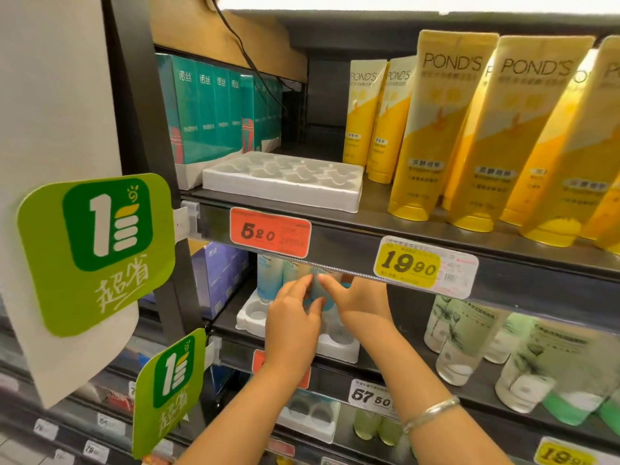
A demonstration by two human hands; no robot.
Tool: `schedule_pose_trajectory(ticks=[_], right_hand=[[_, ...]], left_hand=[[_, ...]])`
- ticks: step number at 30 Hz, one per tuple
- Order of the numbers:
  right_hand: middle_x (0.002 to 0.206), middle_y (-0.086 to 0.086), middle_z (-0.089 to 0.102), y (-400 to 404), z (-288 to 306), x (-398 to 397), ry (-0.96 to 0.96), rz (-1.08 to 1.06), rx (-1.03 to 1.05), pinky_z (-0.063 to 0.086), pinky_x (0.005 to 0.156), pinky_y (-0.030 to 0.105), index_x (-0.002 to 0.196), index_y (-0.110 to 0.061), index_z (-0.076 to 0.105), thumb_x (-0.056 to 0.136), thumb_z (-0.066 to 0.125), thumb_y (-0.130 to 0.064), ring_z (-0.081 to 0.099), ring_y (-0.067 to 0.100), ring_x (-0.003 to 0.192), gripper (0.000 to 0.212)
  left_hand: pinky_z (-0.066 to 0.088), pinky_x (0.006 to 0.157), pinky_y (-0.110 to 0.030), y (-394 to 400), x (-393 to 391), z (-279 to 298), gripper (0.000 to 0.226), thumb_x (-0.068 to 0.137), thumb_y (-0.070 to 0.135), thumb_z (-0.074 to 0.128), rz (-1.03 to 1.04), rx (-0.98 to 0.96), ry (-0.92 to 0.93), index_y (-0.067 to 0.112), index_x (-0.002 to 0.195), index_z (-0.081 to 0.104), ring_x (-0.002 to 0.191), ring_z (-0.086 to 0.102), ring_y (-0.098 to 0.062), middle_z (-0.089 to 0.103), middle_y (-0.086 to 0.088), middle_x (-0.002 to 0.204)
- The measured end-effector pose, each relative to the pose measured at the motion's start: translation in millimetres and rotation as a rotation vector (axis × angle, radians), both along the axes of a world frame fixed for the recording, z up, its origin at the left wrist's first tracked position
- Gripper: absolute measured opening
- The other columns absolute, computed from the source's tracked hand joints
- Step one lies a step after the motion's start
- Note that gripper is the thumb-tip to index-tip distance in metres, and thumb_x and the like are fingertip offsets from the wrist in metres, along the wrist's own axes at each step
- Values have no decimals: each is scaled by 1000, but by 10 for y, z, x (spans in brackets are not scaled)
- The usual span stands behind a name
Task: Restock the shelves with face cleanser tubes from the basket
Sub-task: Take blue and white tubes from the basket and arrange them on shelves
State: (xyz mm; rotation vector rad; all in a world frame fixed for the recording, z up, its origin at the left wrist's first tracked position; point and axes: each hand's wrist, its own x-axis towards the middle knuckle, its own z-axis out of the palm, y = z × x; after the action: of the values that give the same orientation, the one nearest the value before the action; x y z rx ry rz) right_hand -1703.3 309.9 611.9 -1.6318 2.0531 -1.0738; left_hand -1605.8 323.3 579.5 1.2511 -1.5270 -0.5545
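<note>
A pale blue plastic cleanser tube (pixel 317 290) is being pinched by curled left hand (pixel 292 317) and right hand (pixel 360 302) fingers (above a white moulded tray (pixel 339 349)); it is being held upright.

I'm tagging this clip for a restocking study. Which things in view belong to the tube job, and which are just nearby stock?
Job:
blue tube, held between left hand and right hand
blue tubes already standing
white tray beneath them

Nearby:
yellow tubes
empty tray
green boxes
purple boxes
pale green tubes
price tags
</note>
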Motion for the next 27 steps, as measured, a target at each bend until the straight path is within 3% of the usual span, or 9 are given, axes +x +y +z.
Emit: schedule_pose_trajectory(ticks=[3,5,9,11,14,16,21,27], right_hand=[[109,14,65,-29,38,21,108,52,95,38,89,30,104,-3,63,93,46,-43,56,25,108,46],[108,15,65,-37,18,25,57,57,100,40,88,31,104,-2,64,93,47,-43,57,28,105,46],[93,15,67,28,-49,-6,-111,10,-17,35,68,23,91,1,67,87,61,-36,61,25,88,37],[93,10,67,105,-66,-36,-183,4,-80,38,69,22,93,-4,67,87,62,-29,59,20,81,27],[96,5,66,258,-97,-110,-354,11,-138,51,77,33,89,-18,62,89,59,-21,63,18,86,4],[87,4,66,409,-112,-169,-458,20,-164,53,71,33,81,-24,58,92,55,-16,64,15,77,13],[73,-5,65,978,-239,-314,-620,-62,-177,51,56,15,86,-21,61,94,50,-13,62,0,59,15],[73,-1,64,1850,-724,-401,-785,-372,-60,48,55,19,97,-11,58,95,48,-17,60,5,56,12]], left_hand=[[49,95,-34,-6,28,-25,42,86,7,62,-16,27,10,10,127,55,105,59,-17,60,-6,119],[49,91,-27,-4,55,-42,40,86,7,61,-22,53,17,10,126,56,99,61,-14,62,-5,116],[44,69,-3,19,120,-26,26,86,9,62,-64,86,76,19,110,61,80,58,1,62,4,103],[44,66,-6,32,168,16,18,86,12,63,-100,98,120,25,98,61,76,59,-2,63,10,91],[47,65,-11,93,258,79,14,87,14,61,-200,143,182,28,86,62,70,64,-4,65,11,82],[49,63,-11,176,319,94,16,88,15,60,-292,189,240,29,82,63,65,64,1,68,11,78],[50,56,-12,404,430,-33,13,89,18,58,-522,358,349,25,85,67,63,63,1,70,14,70],[51,59,-13,682,311,-494,15,91,15,56,-714,514,254,24,86,67,62,63,0,70,9,72]])
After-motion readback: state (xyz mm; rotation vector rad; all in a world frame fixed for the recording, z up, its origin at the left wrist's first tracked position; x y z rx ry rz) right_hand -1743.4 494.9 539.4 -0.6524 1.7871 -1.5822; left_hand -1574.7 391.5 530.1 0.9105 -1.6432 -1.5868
